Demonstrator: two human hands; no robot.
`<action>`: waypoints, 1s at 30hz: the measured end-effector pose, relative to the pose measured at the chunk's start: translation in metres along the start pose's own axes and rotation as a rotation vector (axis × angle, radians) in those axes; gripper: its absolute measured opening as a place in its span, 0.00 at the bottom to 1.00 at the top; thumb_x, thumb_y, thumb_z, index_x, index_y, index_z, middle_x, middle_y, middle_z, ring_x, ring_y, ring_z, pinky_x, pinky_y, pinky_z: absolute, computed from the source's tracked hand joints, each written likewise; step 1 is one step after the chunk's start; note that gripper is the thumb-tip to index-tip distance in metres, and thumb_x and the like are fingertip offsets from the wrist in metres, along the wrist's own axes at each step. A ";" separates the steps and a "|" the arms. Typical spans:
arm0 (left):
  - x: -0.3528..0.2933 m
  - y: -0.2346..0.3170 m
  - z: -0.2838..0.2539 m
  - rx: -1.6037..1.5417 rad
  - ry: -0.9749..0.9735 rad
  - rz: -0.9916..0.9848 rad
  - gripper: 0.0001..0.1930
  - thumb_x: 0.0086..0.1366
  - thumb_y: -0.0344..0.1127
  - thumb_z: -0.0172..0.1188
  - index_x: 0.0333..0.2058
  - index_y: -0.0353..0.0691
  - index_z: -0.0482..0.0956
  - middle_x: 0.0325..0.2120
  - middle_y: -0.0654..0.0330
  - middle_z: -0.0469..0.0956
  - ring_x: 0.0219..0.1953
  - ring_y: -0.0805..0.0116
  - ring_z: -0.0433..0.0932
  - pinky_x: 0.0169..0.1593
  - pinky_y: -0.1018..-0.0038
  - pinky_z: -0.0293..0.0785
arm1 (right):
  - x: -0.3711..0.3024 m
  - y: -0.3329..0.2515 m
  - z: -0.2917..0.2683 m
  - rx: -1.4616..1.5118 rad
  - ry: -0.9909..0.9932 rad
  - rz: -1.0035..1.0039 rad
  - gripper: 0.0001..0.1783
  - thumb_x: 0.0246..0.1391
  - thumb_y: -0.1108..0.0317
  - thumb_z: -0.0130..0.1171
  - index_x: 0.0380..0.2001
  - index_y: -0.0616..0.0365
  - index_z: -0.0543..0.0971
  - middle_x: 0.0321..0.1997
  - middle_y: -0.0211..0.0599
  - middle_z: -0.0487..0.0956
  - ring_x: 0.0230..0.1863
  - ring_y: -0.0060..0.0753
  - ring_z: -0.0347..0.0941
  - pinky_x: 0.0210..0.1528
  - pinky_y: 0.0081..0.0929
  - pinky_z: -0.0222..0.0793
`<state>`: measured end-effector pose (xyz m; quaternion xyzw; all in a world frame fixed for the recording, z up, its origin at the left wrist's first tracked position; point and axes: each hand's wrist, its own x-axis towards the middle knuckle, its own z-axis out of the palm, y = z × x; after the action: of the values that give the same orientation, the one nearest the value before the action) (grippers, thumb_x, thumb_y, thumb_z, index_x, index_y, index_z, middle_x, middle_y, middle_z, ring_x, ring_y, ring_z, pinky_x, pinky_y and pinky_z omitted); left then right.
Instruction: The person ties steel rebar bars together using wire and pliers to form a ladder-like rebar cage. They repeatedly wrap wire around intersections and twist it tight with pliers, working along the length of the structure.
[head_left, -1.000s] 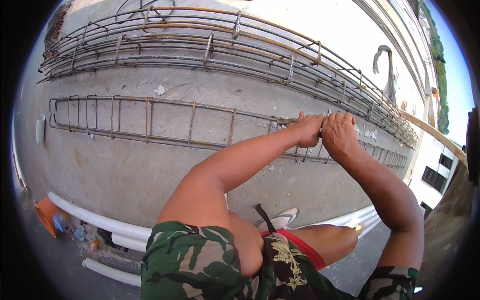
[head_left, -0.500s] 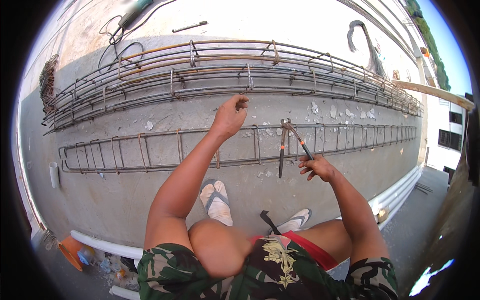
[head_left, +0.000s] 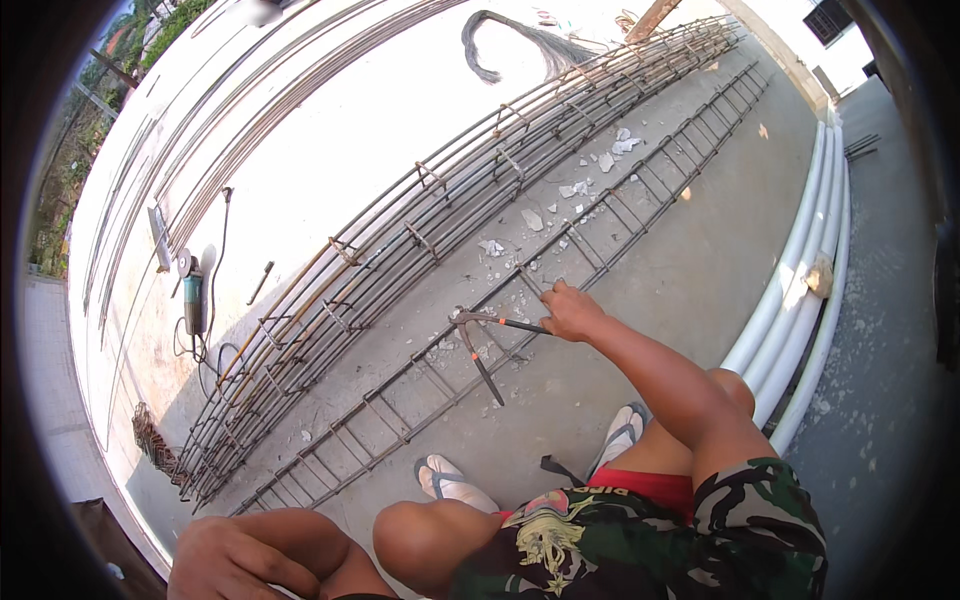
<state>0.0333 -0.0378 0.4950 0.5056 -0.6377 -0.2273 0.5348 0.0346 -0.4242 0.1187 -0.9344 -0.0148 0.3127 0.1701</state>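
The end of one handle of the end-cutting pincers (head_left: 484, 318) is in my right hand (head_left: 572, 312), whose fingers are curled closed. The pincers' handles, black with orange bands, are spread apart. Their head rests at the upper long bar of a narrow, ladder-like rebar cage (head_left: 400, 440) on the concrete. The other handle hangs free toward my feet. Close to the lower left edge is my left hand (head_left: 240, 565), drawn back near my knee with bent fingers; its palm side is hidden, so anything in it cannot be seen.
Beyond the narrow cage lie several stacked rebar cages (head_left: 420, 235). An angle grinder (head_left: 192, 295) with a cord, long loose bars (head_left: 250, 110) and a bundle of tie wire (head_left: 530, 42) are farther off. White pipes (head_left: 790, 290) lie at right. Broken chips (head_left: 605, 162) litter the floor between cages.
The view has turned, so the cages now slant. My left hand has drawn back from the cages to the lower left. My right hand stays at the pincers' handle, its fingers more curled.
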 end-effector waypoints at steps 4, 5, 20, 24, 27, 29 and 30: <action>0.091 0.015 0.011 -0.016 0.010 -0.068 0.19 0.71 0.48 0.45 0.59 0.60 0.68 0.33 0.60 0.80 0.27 0.64 0.74 0.36 0.61 0.73 | -0.022 -0.008 -0.042 0.002 -0.005 -0.171 0.22 0.57 0.56 0.59 0.49 0.59 0.76 0.54 0.51 0.72 0.57 0.52 0.71 0.57 0.48 0.69; 0.116 0.007 0.010 -0.023 0.000 -0.067 0.17 0.72 0.48 0.42 0.55 0.59 0.70 0.33 0.60 0.80 0.28 0.63 0.74 0.36 0.61 0.73 | -0.028 -0.001 -0.050 0.014 0.005 -0.212 0.21 0.57 0.56 0.58 0.48 0.59 0.77 0.54 0.51 0.72 0.57 0.52 0.71 0.57 0.48 0.69; 0.399 -0.075 0.073 -0.181 -0.429 -0.266 0.15 0.71 0.43 0.40 0.31 0.47 0.75 0.31 0.57 0.80 0.28 0.59 0.77 0.34 0.58 0.74 | -0.052 0.059 -0.127 0.146 0.115 -0.472 0.12 0.45 0.69 0.59 0.32 0.65 0.83 0.42 0.52 0.80 0.44 0.52 0.81 0.43 0.45 0.76; 0.427 -0.073 0.082 -0.181 -0.450 -0.274 0.16 0.70 0.42 0.41 0.29 0.46 0.76 0.30 0.57 0.80 0.28 0.58 0.77 0.34 0.58 0.74 | -0.044 0.085 -0.135 0.215 0.057 -0.494 0.13 0.43 0.70 0.59 0.34 0.62 0.85 0.42 0.53 0.82 0.45 0.51 0.81 0.43 0.45 0.77; 0.432 -0.047 0.089 -0.172 -0.402 -0.261 0.16 0.70 0.41 0.42 0.28 0.44 0.76 0.29 0.57 0.80 0.27 0.58 0.77 0.33 0.58 0.74 | -0.030 0.104 -0.132 0.237 0.016 -0.414 0.12 0.45 0.68 0.59 0.32 0.61 0.85 0.43 0.51 0.83 0.45 0.51 0.81 0.42 0.46 0.78; 0.435 -0.031 0.095 -0.145 -0.336 -0.240 0.16 0.69 0.41 0.43 0.27 0.43 0.76 0.29 0.57 0.80 0.27 0.58 0.78 0.33 0.58 0.74 | -0.007 0.114 -0.121 0.242 0.015 -0.434 0.14 0.48 0.61 0.60 0.32 0.62 0.84 0.38 0.51 0.83 0.43 0.51 0.81 0.42 0.45 0.78; 0.437 -0.027 0.099 -0.101 -0.280 -0.228 0.16 0.69 0.41 0.43 0.28 0.43 0.76 0.28 0.56 0.80 0.27 0.58 0.78 0.33 0.58 0.74 | 0.003 0.115 -0.116 0.251 0.028 -0.408 0.15 0.48 0.61 0.60 0.32 0.62 0.84 0.38 0.51 0.83 0.43 0.52 0.81 0.43 0.44 0.77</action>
<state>-0.0097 -0.4615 0.6381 0.5107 -0.6323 -0.3864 0.4361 0.0969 -0.5681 0.1658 -0.8879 -0.1619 0.2583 0.3445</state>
